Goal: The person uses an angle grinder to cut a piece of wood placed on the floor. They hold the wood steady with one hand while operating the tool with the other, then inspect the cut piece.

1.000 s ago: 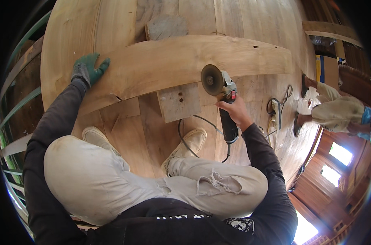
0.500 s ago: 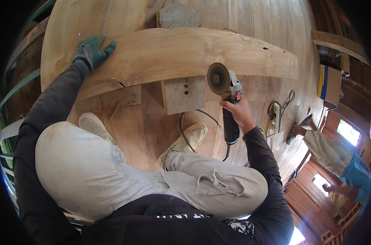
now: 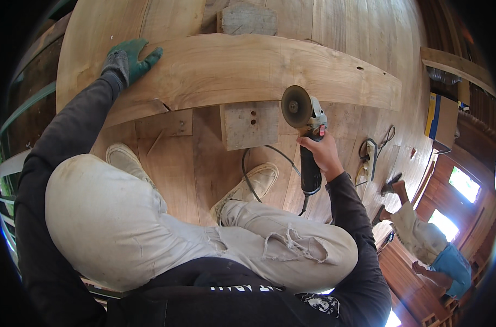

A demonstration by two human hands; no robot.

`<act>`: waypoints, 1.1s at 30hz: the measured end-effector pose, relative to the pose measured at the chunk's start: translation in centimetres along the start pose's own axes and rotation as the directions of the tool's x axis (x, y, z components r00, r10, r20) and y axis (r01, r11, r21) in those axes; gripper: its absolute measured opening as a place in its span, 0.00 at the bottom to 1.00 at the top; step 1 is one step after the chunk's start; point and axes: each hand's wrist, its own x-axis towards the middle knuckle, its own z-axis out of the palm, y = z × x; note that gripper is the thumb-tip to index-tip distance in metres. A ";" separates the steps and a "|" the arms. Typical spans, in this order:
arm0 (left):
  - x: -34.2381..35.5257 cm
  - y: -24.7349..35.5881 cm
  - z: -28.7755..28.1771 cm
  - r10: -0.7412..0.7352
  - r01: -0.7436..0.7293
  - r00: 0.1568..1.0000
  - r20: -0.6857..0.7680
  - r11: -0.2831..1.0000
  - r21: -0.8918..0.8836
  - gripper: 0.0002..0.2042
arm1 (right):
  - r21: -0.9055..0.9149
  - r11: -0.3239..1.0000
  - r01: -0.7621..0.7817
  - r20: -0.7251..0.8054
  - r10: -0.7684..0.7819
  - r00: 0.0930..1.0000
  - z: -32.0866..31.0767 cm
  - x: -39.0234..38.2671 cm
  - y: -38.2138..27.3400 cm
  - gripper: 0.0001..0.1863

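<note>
Green-gloved left hand (image 3: 130, 61) spread on plank (image 3: 231, 71) at my 11 o'clock, likely steadying it; right hand (image 3: 325, 152) wraps grinder (image 3: 311, 129) at 1 o'clock.

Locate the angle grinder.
In the head view, the angle grinder is right of centre, in the bare right hand, its disc overlapping the curved plank in view.

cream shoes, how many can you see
2: the left shoe below the curved plank, the right shoe just left of the angle grinder. Others may be hidden.
</note>
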 end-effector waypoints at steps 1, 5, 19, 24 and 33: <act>0.1 0.0 -0.1 0.000 0.000 1.000 0.020 1.000 0.004 0.37 | 0.009 1.000 -0.003 0.008 0.003 1.000 0.0 0.0 0.0 0.20; 0.0 0.3 -0.6 -0.005 0.005 0.999 0.041 1.000 -0.003 0.37 | 0.030 0.999 -0.024 0.034 0.023 0.999 -0.1 0.2 0.2 0.22; 0.0 -0.4 1.1 0.087 -0.090 0.977 -0.196 0.996 -0.003 0.35 | -0.019 1.000 -0.020 0.021 0.020 1.000 -0.3 0.4 0.8 0.25; 0.2 -0.8 1.7 0.096 -0.094 0.972 -0.213 0.995 0.020 0.35 | -0.020 0.999 -0.045 0.005 0.045 0.999 -0.1 0.2 0.5 0.25; 0.1 -0.8 1.4 0.076 -0.075 0.979 -0.190 0.997 0.011 0.36 | 0.001 0.999 -0.034 0.001 0.034 0.999 -0.1 0.6 -0.5 0.23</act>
